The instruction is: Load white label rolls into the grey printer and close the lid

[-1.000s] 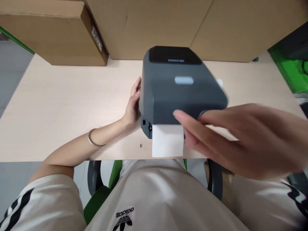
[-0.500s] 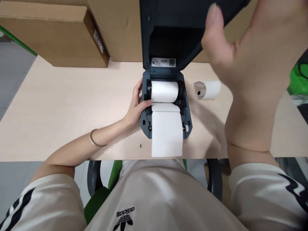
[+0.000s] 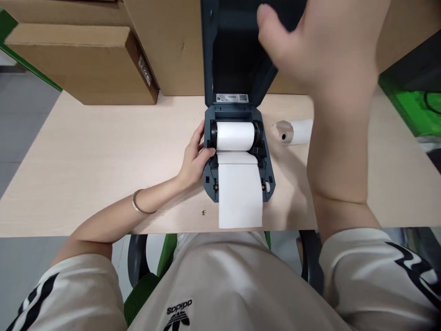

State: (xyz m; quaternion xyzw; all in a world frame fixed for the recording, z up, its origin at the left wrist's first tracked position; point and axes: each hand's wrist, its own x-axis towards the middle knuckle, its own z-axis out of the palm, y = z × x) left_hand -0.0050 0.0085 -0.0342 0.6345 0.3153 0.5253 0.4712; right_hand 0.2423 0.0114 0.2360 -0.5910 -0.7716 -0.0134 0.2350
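Note:
A dark label printer stands open on the table, its lid raised. Inside it sits a white paper roll, and a white paper strip runs out over the front. My left hand grips the printer's left side, thumb over the rim and fingers outside. My right hand is raised in front of the lid's right part, its thumb stretched out; the other fingers are cut off by the top edge, so contact with the lid is unclear. Right of the printer lies a second, partly wrapped roll.
A closed cardboard box stands at the back left of the table. Behind the printer is a large cardboard surface. A green and black item is at the right edge. A tiny dark mark lies near the table's front.
My right hand has moved left across the view. The lid's visible right edge has shifted left, and the whole view has moved slightly. My left hand keeps its place on the printer.

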